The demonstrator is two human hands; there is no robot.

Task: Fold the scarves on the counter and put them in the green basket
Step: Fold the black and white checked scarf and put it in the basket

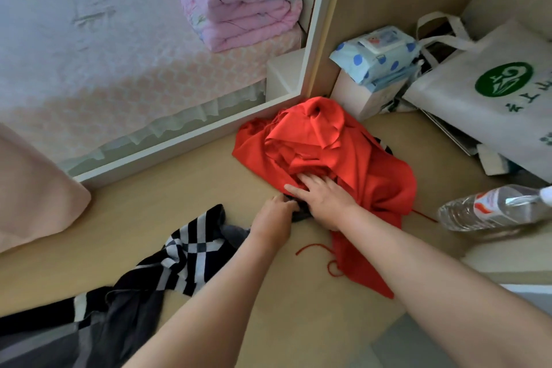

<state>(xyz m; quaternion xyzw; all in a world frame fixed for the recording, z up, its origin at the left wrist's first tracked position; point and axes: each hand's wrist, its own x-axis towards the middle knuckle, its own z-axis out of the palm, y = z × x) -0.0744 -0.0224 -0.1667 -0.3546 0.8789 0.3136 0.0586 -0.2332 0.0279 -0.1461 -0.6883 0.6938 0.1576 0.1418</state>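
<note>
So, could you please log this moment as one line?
left hand: grips dark cloth | right hand: flat on red scarf | basket: not in view

Folded pink quilt (239,0) on bed (89,54), wipes pack (376,54) beside tote bag (490,92); water bottle (493,207) on its side

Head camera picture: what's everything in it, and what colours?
red scarf: one, red, crumpled mid-counter
checked scarf: one, black-and-white, counter's near left
dark cloth: one, black, under the red scarf's edge
counter: one, tan, beneath the scarves
water bottle: one, clear, lying at right
tote bag: one, white, far right
wipes pack: one, blue-dotted, beside the bag
quilt: one, pink, folded on the bed
left hand: one, fingers grip the dark cloth
right hand: one, fingers flat on the red scarf
</note>
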